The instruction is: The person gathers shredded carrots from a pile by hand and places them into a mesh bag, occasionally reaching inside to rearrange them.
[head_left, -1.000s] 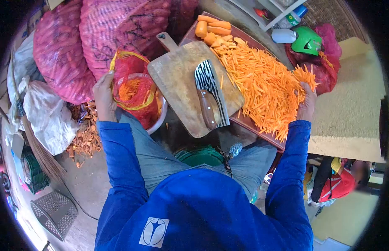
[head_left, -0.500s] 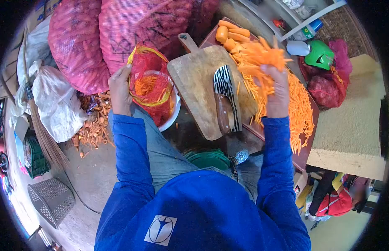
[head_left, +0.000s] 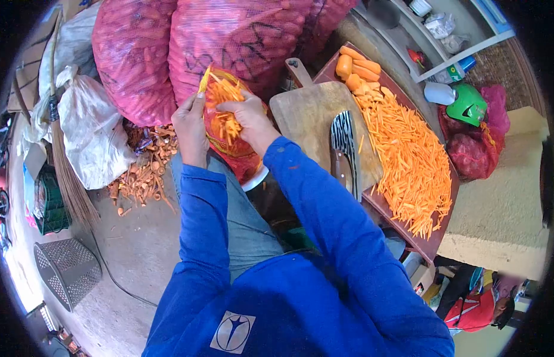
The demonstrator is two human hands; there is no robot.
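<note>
My left hand (head_left: 191,124) is closed on the yellow-edged rim of a red mesh bag (head_left: 238,162). At the bag's mouth, my right hand (head_left: 250,119) has its fingers around a bunch of carrot sticks (head_left: 230,126). More orange sticks show inside the mouth. Part of a white basin's rim (head_left: 256,178) peeks out beneath the bag. Right of my hands lies a wooden cutting board (head_left: 300,116), with a knife (head_left: 343,140) on it, its blade striped black and white. A large heap of cut carrot sticks (head_left: 411,166) covers the dark red table (head_left: 402,229) beyond the board.
Peeled whole carrots (head_left: 359,64) lie at the table's far end. Big pink mesh sacks (head_left: 235,47) stand in front. Carrot scraps (head_left: 147,178) litter the floor at left, near a white sack (head_left: 92,131), a broom (head_left: 65,166) and a grey basket (head_left: 68,271). A person in red (head_left: 476,309) is at lower right.
My right hand has swung left from above the heap to the mesh bag's mouth, carrying carrot sticks. My left hand still grips the bag's rim. The view has shifted slightly.
</note>
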